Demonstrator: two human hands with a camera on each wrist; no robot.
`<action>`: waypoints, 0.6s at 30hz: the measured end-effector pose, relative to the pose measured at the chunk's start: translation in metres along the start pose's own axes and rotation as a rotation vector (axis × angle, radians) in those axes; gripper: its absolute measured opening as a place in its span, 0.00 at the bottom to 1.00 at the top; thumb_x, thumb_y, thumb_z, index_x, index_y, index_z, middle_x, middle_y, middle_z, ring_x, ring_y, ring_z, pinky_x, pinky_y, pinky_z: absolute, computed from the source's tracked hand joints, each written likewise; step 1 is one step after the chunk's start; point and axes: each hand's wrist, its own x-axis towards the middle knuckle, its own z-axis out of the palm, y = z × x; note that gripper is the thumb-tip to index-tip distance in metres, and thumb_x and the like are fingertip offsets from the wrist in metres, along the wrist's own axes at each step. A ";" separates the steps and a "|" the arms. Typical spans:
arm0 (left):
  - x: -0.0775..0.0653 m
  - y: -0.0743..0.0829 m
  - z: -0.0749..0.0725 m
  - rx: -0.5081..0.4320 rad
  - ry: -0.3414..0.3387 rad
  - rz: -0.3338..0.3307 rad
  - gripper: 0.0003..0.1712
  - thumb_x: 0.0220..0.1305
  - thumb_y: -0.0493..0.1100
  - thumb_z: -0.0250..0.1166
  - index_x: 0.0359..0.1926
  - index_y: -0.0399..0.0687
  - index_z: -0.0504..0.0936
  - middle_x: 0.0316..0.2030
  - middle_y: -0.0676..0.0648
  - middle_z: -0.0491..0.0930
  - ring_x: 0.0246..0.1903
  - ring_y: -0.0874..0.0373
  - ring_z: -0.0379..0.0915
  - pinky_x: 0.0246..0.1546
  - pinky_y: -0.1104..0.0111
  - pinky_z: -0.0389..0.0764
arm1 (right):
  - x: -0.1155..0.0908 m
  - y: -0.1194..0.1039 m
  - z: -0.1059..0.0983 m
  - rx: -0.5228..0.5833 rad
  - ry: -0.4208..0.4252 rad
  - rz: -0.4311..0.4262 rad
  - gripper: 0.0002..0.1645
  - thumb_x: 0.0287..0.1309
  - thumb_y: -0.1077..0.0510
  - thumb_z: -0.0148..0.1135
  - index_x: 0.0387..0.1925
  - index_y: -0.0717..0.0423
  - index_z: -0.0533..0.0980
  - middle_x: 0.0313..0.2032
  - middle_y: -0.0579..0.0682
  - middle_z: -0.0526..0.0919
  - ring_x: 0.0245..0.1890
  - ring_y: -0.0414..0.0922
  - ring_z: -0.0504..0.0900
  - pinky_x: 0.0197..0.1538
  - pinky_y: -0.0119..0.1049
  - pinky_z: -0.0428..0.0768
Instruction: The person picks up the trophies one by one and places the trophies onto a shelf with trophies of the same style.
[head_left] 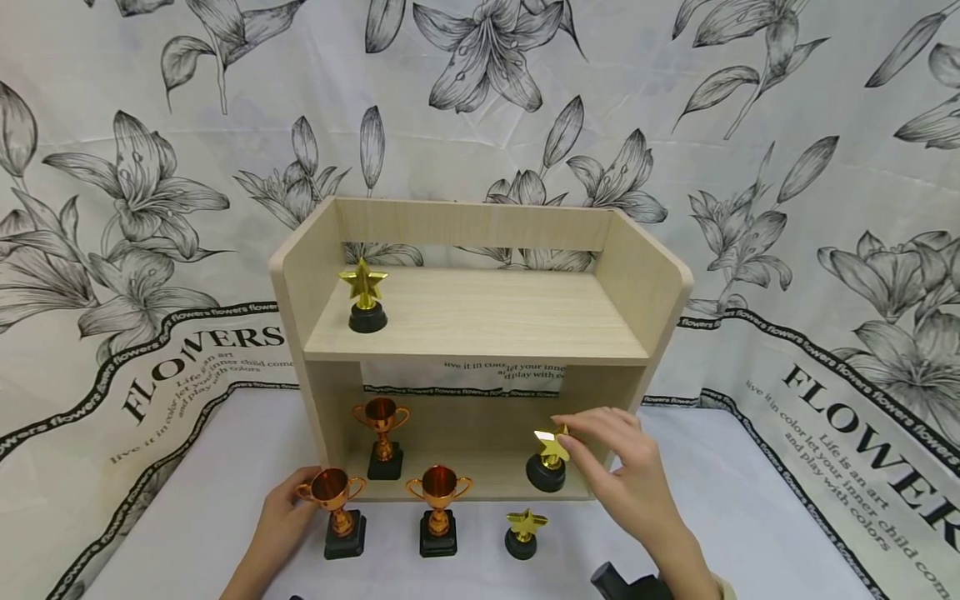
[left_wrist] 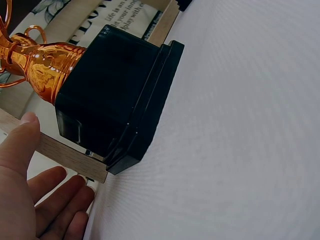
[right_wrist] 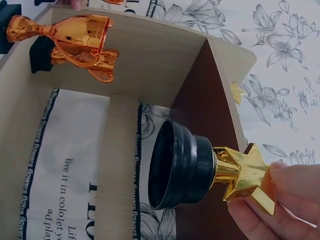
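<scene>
Clearly, the right hand (head_left: 633, 467) pinches a gold star trophy (head_left: 553, 450) by its top; its base hangs down-left of those fingers, leaning slightly; the left hand (head_left: 283, 515) lies loosely spread.

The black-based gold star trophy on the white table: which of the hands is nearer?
Right: the right hand is above and right of the trophy; the left hand, farther left.

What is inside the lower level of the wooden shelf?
One orange cup stands at the left. The right hand, pinching a gold star trophy, hides part of the right side from view.
</scene>
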 end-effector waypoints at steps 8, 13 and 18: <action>0.000 0.001 0.000 0.006 0.002 -0.007 0.18 0.56 0.32 0.60 0.49 0.37 0.78 0.45 0.40 0.80 0.49 0.44 0.72 0.50 0.47 0.69 | 0.008 -0.002 0.004 0.027 -0.001 -0.016 0.22 0.40 0.71 0.69 0.41 0.53 0.82 0.36 0.44 0.84 0.36 0.39 0.80 0.55 0.35 0.64; 0.000 0.001 0.000 0.007 0.003 -0.012 0.18 0.56 0.32 0.60 0.49 0.37 0.78 0.45 0.39 0.80 0.49 0.44 0.72 0.50 0.47 0.69 | 0.014 -0.004 0.006 0.037 0.007 -0.041 0.21 0.40 0.71 0.69 0.41 0.54 0.82 0.35 0.46 0.85 0.36 0.40 0.80 0.55 0.35 0.64; 0.001 0.000 0.000 0.015 -0.002 -0.022 0.18 0.56 0.33 0.60 0.49 0.37 0.78 0.45 0.41 0.81 0.49 0.45 0.72 0.50 0.48 0.70 | 0.020 -0.006 0.007 0.046 0.002 -0.049 0.22 0.40 0.71 0.69 0.41 0.54 0.82 0.36 0.45 0.85 0.36 0.41 0.80 0.54 0.35 0.64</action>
